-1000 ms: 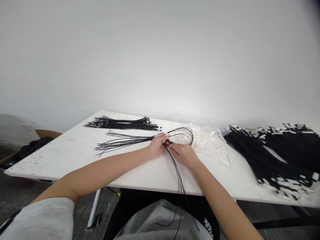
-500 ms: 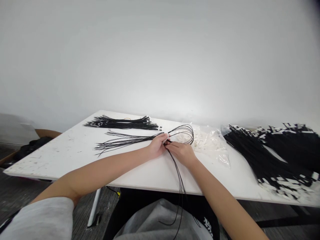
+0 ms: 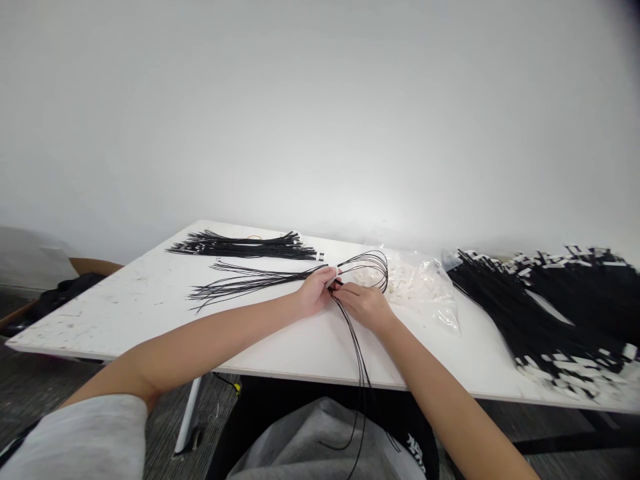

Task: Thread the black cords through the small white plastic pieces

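Note:
My left hand [image 3: 319,291] is closed around a small white connector, with thin black wires [image 3: 358,360] running from it. Close against it on the right, my right hand [image 3: 364,303] pinches the same black wires near the connector. Some wires loop up and over to the right, while others hang past the table's front edge toward my lap. Just left of my hands lies a loose fan of black wires [image 3: 240,280] on the table; whether it joins the held ones is hidden by my left hand.
On the white table [image 3: 125,313], a bundle of black wires [image 3: 245,247] lies at the back. A clear plastic bag [image 3: 420,287] of small white parts sits behind my right hand. Large piles of black wires with white ends [image 3: 500,313] cover the right side. A cardboard box [image 3: 90,267] stands beyond the left edge.
Both hands stay in nearly the same place. The wire loop and the hanging wires have shifted very slightly.

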{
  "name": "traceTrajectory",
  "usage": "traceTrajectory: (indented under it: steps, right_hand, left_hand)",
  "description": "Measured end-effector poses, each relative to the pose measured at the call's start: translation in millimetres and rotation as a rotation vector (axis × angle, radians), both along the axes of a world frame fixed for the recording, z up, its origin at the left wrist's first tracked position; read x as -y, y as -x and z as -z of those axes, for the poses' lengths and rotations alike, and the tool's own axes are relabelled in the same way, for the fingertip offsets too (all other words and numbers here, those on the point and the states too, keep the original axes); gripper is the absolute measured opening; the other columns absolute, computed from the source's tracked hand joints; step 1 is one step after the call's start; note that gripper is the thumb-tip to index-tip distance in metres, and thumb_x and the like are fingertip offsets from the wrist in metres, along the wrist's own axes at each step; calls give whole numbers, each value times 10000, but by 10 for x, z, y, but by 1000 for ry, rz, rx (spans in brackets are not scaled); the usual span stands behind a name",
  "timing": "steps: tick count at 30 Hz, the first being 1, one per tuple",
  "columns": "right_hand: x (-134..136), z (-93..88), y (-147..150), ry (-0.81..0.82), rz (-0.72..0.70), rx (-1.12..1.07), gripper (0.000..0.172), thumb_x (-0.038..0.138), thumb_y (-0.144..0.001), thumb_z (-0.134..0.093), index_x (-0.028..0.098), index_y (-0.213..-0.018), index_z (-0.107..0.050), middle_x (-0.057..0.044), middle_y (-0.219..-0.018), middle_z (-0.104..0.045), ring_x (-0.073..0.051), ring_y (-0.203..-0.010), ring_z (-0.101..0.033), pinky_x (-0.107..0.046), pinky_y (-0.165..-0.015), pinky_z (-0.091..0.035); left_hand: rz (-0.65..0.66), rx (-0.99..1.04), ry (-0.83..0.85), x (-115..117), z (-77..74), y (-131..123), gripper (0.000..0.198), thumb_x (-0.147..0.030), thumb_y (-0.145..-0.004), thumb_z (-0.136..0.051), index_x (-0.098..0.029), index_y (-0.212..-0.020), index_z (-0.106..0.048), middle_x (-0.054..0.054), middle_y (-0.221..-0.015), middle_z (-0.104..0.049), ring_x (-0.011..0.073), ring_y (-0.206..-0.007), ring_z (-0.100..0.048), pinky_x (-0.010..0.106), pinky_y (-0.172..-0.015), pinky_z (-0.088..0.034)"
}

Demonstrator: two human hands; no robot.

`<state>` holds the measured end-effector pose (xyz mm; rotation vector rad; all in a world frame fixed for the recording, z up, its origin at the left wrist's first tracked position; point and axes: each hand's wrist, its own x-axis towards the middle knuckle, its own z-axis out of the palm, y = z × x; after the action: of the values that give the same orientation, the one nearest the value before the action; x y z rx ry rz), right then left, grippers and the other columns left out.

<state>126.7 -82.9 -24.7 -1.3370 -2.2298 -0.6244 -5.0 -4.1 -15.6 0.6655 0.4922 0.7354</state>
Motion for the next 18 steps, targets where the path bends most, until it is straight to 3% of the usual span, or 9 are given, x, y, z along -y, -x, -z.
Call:
traceTrajectory:
  steps: [11,18]
  right_hand:
    - [10,-30,3,147,-72,-270,231,282,-879,-431,220,-986,-625,-56,-919,-620,-110,-777,-586,-206,-645,-453]
    - [31,-138,28,166,-159,-604,172,293,-825,-520,225,-897,-660,-33,-843,-647,-104,-658,-560,-225,-570,-450]
  left_hand:
    - [27,37,-11,9,16,5,25,-123,-751,-563,-107,-762,-578,37,-629,-535,91,-527,-482,205,-518,-390]
    - [19,36,-8,5,22,-12,33,-124,-760,-550,-105,-742,-571,33,-623,-528,93,-525,-492,202,-498,-411]
